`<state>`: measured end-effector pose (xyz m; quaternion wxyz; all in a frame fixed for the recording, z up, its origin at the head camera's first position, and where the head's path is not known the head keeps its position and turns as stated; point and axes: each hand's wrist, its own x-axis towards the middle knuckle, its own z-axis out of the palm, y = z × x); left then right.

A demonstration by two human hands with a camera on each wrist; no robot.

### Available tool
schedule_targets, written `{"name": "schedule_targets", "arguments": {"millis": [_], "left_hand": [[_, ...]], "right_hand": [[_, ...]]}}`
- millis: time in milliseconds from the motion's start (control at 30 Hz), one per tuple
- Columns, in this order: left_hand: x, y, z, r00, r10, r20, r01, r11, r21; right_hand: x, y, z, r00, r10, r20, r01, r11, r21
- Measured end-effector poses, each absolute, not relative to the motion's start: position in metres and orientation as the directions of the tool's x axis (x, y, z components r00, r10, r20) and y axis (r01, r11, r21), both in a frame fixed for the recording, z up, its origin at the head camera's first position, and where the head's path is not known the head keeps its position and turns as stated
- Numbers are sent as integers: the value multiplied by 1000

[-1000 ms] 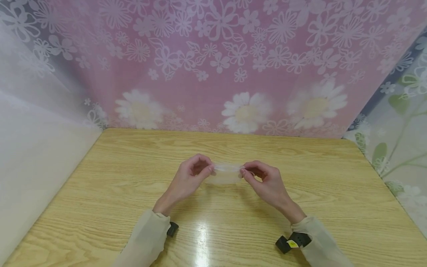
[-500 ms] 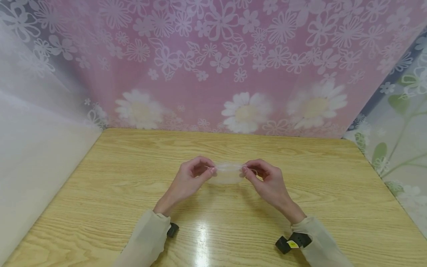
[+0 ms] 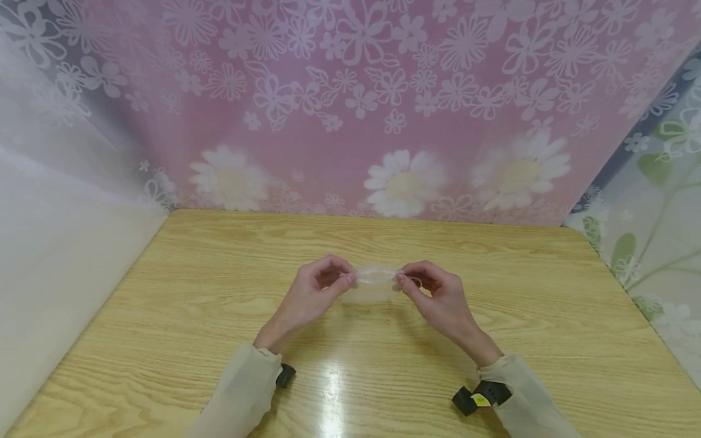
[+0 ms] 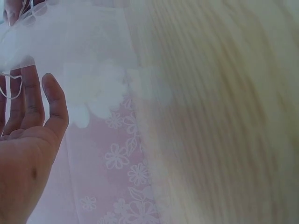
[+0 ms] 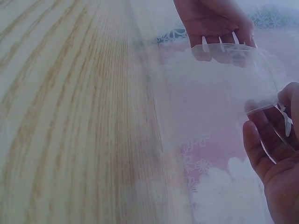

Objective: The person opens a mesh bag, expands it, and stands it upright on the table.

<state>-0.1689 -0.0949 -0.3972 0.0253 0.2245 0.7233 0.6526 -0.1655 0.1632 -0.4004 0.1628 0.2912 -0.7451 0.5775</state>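
Between my two hands hangs a small, see-through whitish drawstring bag (image 3: pixel 372 295), its mouth a narrow oval. My left hand (image 3: pixel 312 291) pinches the left end of the mouth between thumb and fingertips. At the opposite end, my right hand (image 3: pixel 439 298) pinches the rim and cord in the same manner. A loop of thin white cord (image 4: pixel 16 95) dangles by the left fingers in the left wrist view. In the right wrist view, the bag (image 5: pixel 210 88) spans from one hand to the other, and a short cord end (image 5: pixel 286 121) droops beside the right fingers.
A wood-grain table (image 3: pixel 219 255) lies under both hands. Behind it hangs a pink flowered curtain (image 3: pixel 306 140), with pale curtains at both sides. Black wrist devices, one on the left (image 3: pixel 285 376) and one on the right (image 3: pixel 482 395), sit at the sleeve cuffs.
The bag's mouth has spread from a gathered, flat strip into a narrow oval. A cord loop now shows by the right fingers. Both hands stay almost in place.
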Motion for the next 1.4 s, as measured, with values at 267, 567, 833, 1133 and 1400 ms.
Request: {"name": "schedule_targets", "arguments": {"millis": [267, 567, 833, 1133, 1400], "left_hand": [[-169, -98, -394, -918, 333, 218, 263, 96, 960], [-169, -100, -392, -927, 330, 178, 236, 143, 961], [-169, -104, -389, -933, 324, 156, 224, 184, 957], [-170, -103, -389, -930, 314, 192, 228, 82, 970], [-171, -101, -385, -912, 353, 210, 242, 47, 969]], "right_hand": [[-165, 164, -398, -770, -260, 583, -631, 167, -758], [-166, 166, -397, -760, -279, 587, -645, 203, -737], [-166, 165, -395, -770, -286, 571, -635, 253, -730], [-166, 167, -394, -781, -303, 547, -614, 206, -762], [-167, 167, -393, -797, -261, 544, -594, 180, -784]]}}
